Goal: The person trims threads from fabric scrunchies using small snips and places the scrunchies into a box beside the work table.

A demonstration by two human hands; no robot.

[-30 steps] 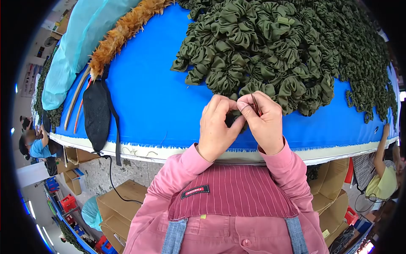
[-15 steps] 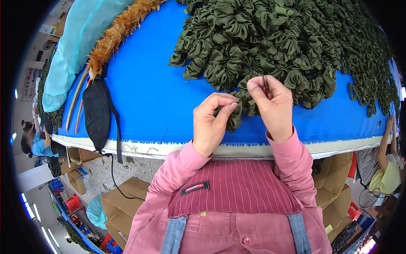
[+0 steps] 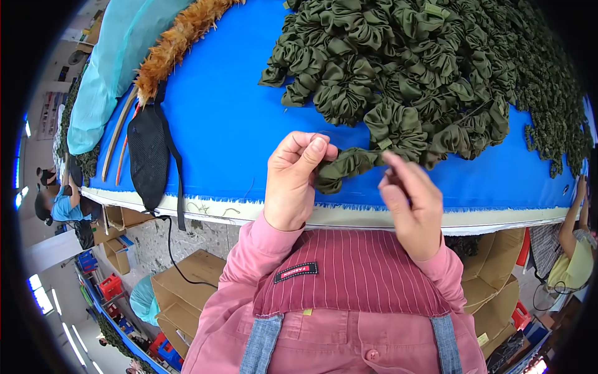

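Dark green fabric scrunchies point(image 3: 349, 62) lie in a big pile on the blue tabletop point(image 3: 218, 124). My left hand point(image 3: 294, 177), thumb and index finger pinched, is over the near edge of the table, at the left end of a stretched green scrunchie point(image 3: 349, 167). My right hand point(image 3: 414, 202) is at that scrunchie's right end, fingers slightly blurred and apart from the thumb. No tool shows clearly in it. What the left fingertips pinch, perhaps the scrunchie's edge or a thread, is too small to tell.
A brown feather duster point(image 3: 174, 47), a black mesh pouch point(image 3: 149, 153) and a teal plastic bag point(image 3: 109, 68) lie at the left. Cardboard boxes point(image 3: 187, 283) stand below the table. People point(image 3: 62, 202) are at the far left and the far right point(image 3: 573, 258).
Both hands have moved down from the pile's edge and apart, with the scrunchie stretched between them. The dark and red tool earlier in my right hand no longer shows. The view has shifted slightly.
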